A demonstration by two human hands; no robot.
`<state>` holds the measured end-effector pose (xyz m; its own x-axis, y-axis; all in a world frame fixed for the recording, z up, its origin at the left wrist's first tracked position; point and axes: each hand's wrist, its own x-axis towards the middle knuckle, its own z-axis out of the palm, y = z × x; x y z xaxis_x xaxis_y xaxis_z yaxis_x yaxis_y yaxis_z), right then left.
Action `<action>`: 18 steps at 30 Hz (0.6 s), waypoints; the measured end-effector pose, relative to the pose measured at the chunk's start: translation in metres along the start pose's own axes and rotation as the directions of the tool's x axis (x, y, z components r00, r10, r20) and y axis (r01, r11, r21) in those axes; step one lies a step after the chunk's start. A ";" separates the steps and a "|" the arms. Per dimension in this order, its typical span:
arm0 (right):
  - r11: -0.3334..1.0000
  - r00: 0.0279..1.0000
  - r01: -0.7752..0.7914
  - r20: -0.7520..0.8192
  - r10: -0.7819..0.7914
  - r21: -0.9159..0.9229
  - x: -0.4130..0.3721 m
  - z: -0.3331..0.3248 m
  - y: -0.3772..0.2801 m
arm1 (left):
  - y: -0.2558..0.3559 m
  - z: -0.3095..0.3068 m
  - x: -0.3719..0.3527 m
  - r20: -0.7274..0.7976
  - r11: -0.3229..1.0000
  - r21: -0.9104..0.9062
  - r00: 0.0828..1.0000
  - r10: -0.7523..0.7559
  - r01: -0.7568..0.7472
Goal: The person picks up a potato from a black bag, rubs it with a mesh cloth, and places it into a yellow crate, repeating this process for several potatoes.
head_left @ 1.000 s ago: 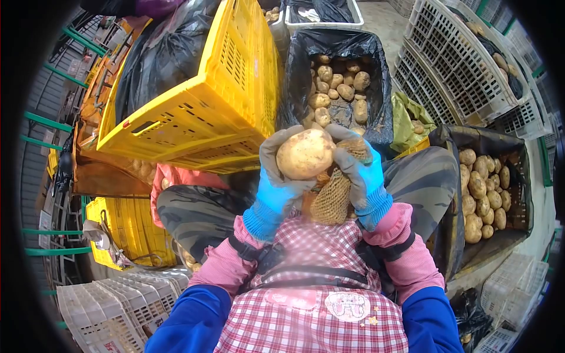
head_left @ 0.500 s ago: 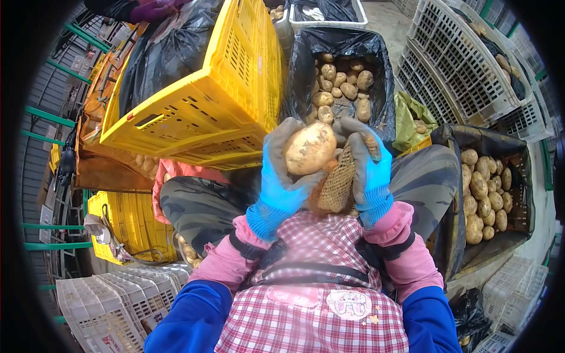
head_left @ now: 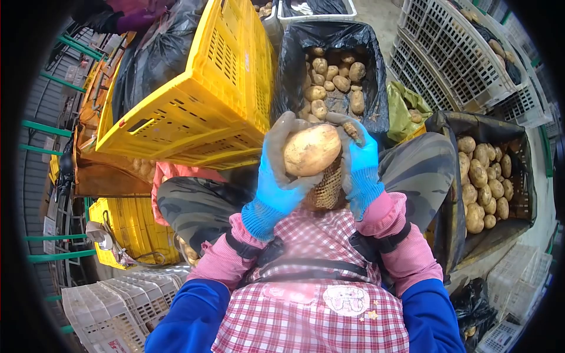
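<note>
- The left hand [head_left: 275, 176], in a blue glove with grey fingers, holds a large tan potato [head_left: 312, 150] in front of the person's chest. Its fingers [head_left: 276, 132] are curled firmly around the potato's left side and top.
- The right hand [head_left: 358, 167], gloved the same way, sits just right of the potato. Its fingers [head_left: 352, 128] are bent close together, pinching the rim of an orange mesh net sleeve [head_left: 327, 189] against the potato's right edge.
- The net sleeve hangs directly below the potato, touching it, between the 2 wrists.
- Beyond the potato stands a black-plastic-lined crate [head_left: 365, 53] holding many smaller potatoes.
- Up and left of the potato, a yellow slatted plastic crate [head_left: 194, 100] lies tilted.
- Right of the potato, a second black-lined bin [head_left: 447, 126] holds more potatoes.
- Far up and right of the potato, white slatted plastic crates [head_left: 459, 53] lean in a stack.
- Below and left of the potato, well apart from it, more white crates [head_left: 106, 306] lie low.
</note>
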<state>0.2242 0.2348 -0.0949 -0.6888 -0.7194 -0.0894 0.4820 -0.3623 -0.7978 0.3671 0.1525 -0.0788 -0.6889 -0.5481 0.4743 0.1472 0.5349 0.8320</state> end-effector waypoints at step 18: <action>0.970 0.931 0.030 -0.359 0.060 0.239 -0.017 -0.048 -0.034 | 0.107 0.333 0.117 0.888 0.971 -0.028 0.440 0.134 -0.239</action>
<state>0.1931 0.2878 -0.0948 -0.8073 -0.4786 -0.3453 0.5766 -0.5151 -0.6342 0.0655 0.3599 -0.0301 -0.9139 0.4008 0.0646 0.3271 0.6326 0.7020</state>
